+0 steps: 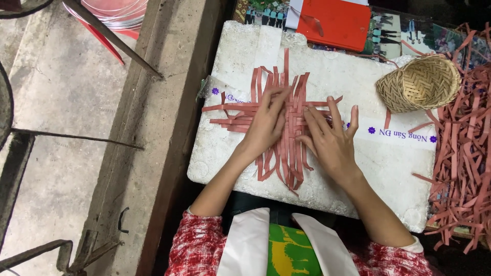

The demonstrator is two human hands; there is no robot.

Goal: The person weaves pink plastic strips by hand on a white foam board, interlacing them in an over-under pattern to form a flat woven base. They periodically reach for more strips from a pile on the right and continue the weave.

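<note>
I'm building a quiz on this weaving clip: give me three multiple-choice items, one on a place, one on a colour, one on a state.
1. Where does the small woven basket sit?
A. on the white foam board's far right corner
B. on the concrete floor
C. in the person's lap

2. What colour are the strips being woven?
A. green
B. reddish brown
C. white

3. How do the hands lie?
A. both flat on the strips
B. one lifted, holding the basket
C. both off the board

Answers:
1 A, it rests at the board's corner beside the loose strip pile.
2 B, all strips show that colour.
3 A, the left hand and right hand press down, fingers spread.
</note>
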